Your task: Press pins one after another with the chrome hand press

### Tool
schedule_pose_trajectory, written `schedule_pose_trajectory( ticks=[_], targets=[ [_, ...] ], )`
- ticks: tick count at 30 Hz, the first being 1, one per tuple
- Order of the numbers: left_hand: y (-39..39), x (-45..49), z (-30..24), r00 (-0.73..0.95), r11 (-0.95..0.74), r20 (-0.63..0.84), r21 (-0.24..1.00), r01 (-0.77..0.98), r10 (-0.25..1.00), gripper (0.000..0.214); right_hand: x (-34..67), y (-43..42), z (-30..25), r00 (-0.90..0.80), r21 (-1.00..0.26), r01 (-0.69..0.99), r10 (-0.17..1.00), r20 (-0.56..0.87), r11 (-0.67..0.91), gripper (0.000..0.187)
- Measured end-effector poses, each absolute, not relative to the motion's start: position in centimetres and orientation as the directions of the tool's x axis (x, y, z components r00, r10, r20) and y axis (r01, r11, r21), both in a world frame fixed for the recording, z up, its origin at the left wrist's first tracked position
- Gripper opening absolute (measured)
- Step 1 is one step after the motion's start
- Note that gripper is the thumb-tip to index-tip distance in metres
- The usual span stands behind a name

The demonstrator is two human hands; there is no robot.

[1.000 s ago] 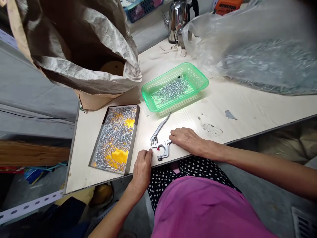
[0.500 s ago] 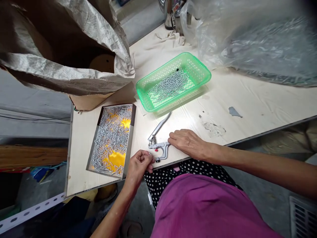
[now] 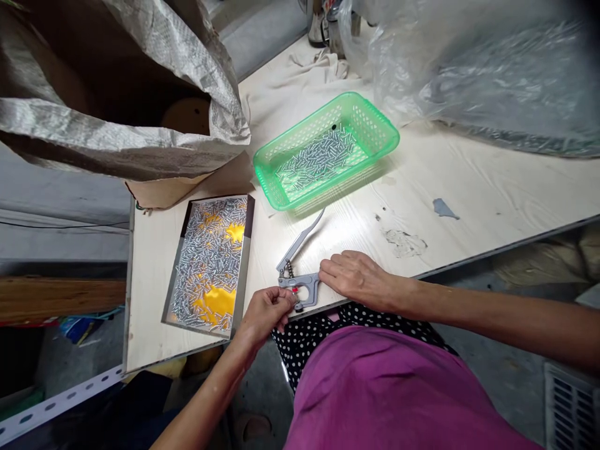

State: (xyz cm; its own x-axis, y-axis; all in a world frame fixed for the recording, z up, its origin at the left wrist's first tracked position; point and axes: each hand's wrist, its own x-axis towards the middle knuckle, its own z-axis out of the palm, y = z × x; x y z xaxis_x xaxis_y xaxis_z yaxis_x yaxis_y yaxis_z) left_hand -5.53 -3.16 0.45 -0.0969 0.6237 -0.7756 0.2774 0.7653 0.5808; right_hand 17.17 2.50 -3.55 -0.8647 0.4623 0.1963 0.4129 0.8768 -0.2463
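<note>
A pair of grey snap pliers (image 3: 314, 291) lies at the table's front edge, its upper handle raised away from the body and a small coil spring between them. My right hand (image 3: 354, 275) is closed around the other handle, which the fingers hide. At the jaw, beside its red tip, my left hand (image 3: 266, 311) has thumb and forefinger pinched together; a tiny silvery piece seems to be between them, too small to name. Left of the pliers lies a shallow tray (image 3: 240, 281) of small silvery spring-like pieces over a yellow bottom. A green basket (image 3: 323, 199) beyond holds similar pieces.
A large woven sack (image 3: 229, 115) stands open at the back left. Clear plastic bags (image 3: 469, 81) fill the back right. A crumpled cloth (image 3: 319, 69) and metal vessels (image 3: 323, 28) are at the back. A grey scrap (image 3: 444, 209) lies on the table (image 3: 492, 187).
My left fingertips have moved slightly right and up, from beside the pliers' jaw into its gap. My right hand keeps its hold on the handle. The view has shifted a little.
</note>
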Motion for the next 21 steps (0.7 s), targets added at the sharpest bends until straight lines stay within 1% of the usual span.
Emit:
schedule_pose_trajectory(
  ticks=[7, 11, 12, 13, 16, 17, 18, 19, 21],
  targets=[
    [-2.0, -6.3, 0.6, 0.005, 0.814, -0.878, 0.446, 0.371, 0.479, 0.043, 17.1, 2.4, -4.8, -0.869, -0.351, 0.421, 0.483, 0.110, 0.836, 0.020],
    [-1.9, -6.2, 0.6, 0.021, 0.836, -0.909, 0.392, 0.384, 0.417, 0.039, 17.3, 3.1, -3.2, -0.868, -0.425, 0.421, 0.492, 0.067, 0.801, 0.015],
    [-1.8, -6.2, 0.7, 0.022, 0.840, -0.913, 0.385, 0.383, 0.408, 0.039, 17.3, 3.6, -2.6, -0.862, -0.422, 0.437, 0.504, 0.057, 0.795, 0.020],
    [-1.8, -6.1, 0.7, 0.022, 0.843, -0.915, 0.380, 0.381, 0.403, 0.039, 17.3, 4.1, -2.0, -0.854, -0.405, 0.456, 0.518, 0.051, 0.792, 0.029],
    [-1.7, -6.1, 0.8, 0.023, 0.850, -0.921, 0.369, 0.375, 0.390, 0.040, 16.9, 6.0, -0.9, -0.839, -0.308, 0.505, 0.543, 0.044, 0.806, 0.076],
    [-1.7, -6.1, 0.8, 0.021, 0.852, -0.922, 0.365, 0.376, 0.386, 0.040, 16.7, 6.6, -0.9, -0.839, -0.278, 0.514, 0.543, 0.035, 0.811, 0.088],
    [-1.7, -6.1, 0.8, 0.018, 0.853, -0.924, 0.360, 0.377, 0.382, 0.041, 16.6, 7.1, -1.1, -0.842, -0.254, 0.518, 0.540, 0.021, 0.817, 0.096],
    [-1.7, -6.1, 0.8, 0.014, 0.854, -0.925, 0.356, 0.378, 0.379, 0.040, 16.4, 7.5, -1.2, -0.846, -0.234, 0.517, 0.533, 0.006, 0.823, 0.099],
    [-1.7, -6.1, 0.9, 0.007, 0.857, -0.926, 0.351, 0.378, 0.376, 0.039, 16.0, 8.0, -1.5, -0.854, -0.205, 0.511, 0.520, -0.013, 0.835, 0.097]
  ],
)
